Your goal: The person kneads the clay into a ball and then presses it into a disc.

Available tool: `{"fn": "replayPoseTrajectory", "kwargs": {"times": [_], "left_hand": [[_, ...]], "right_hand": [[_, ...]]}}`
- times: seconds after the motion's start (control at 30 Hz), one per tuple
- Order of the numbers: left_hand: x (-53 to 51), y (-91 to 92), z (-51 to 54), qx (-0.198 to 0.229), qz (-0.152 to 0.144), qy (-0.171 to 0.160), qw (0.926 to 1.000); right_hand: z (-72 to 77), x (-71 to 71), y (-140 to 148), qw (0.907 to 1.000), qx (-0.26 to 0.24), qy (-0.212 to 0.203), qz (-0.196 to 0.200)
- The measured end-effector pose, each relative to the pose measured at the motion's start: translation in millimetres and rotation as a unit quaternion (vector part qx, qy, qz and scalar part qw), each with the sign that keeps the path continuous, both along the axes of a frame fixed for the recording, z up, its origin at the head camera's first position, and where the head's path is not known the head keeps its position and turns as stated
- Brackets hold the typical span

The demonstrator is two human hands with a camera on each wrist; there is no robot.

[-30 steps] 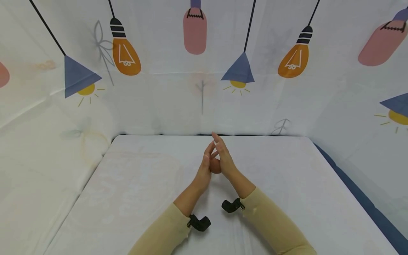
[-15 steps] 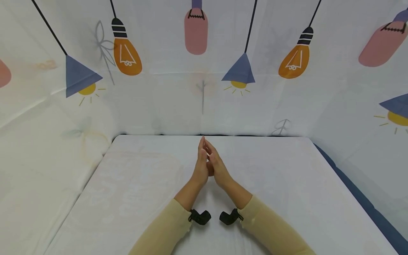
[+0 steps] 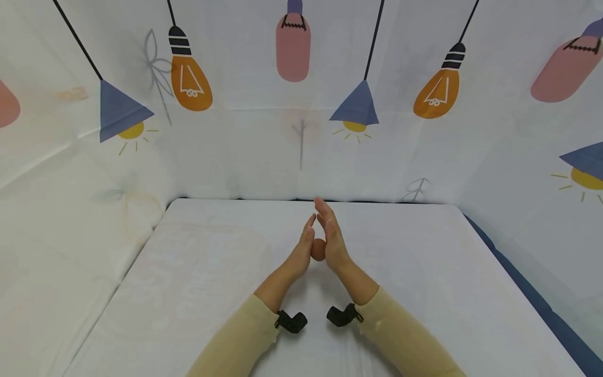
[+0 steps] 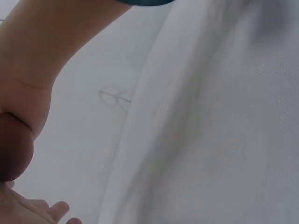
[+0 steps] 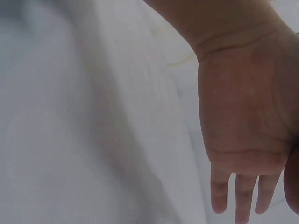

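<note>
A reddish-brown ball sits between my two palms above the white table. My left hand presses it from the left, fingers pointing up and away. From the other side my right hand presses it with fingers straight, its tips reaching farther than the left ones. Part of the ball shows at the left edge of the left wrist view, between skin above and a hand below. The right wrist view has a flat palm with extended fingers, and a sliver of the ball at the right edge.
The white-covered table spreads around both forearms. Behind it hangs a white cloth printed with lamps and bulbs. Black wrist cameras, the left one and the right one, stick out inward from beige sleeves.
Half a second ago the hands were nearly level and farther left. My right hand has since slid forward and right against the left, which lies slightly back. The ball shows more between them.
</note>
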State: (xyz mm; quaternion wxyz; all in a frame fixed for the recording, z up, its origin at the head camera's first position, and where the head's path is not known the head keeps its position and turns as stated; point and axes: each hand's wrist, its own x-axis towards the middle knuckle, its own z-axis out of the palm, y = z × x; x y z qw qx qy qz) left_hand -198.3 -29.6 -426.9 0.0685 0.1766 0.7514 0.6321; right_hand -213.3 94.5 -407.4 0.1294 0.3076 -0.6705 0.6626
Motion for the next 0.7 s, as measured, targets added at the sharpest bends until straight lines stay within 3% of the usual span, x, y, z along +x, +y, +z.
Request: {"fn": "replayPoseTrajectory", "kwargs": {"times": [0.2, 0.37, 0.6, 0.7], "left_hand": [[6.1, 2.5, 3.4, -0.009, -0.033, -0.006, 0.9994], [7.4, 5.5, 4.4, 0.022, -0.051, 0.031, 0.998], [5.6, 9.3, 3.9, 0.111, -0.007, 0.097, 0.989], [7.1, 10.9, 7.7, 0.119, 0.028, 0.115, 0.9859]], "right_hand": [[-2.4, -12.0, 6, 0.9996, -0.015, -0.006, -0.025], [-5.7, -17.6, 10, 0.9987, 0.003, -0.043, -0.025], [-12.1, -17.6, 8, 0.9938, 0.052, -0.094, 0.03], [-13.2, -12.5, 4, 0.9916, 0.066, -0.099, 0.05]]}}
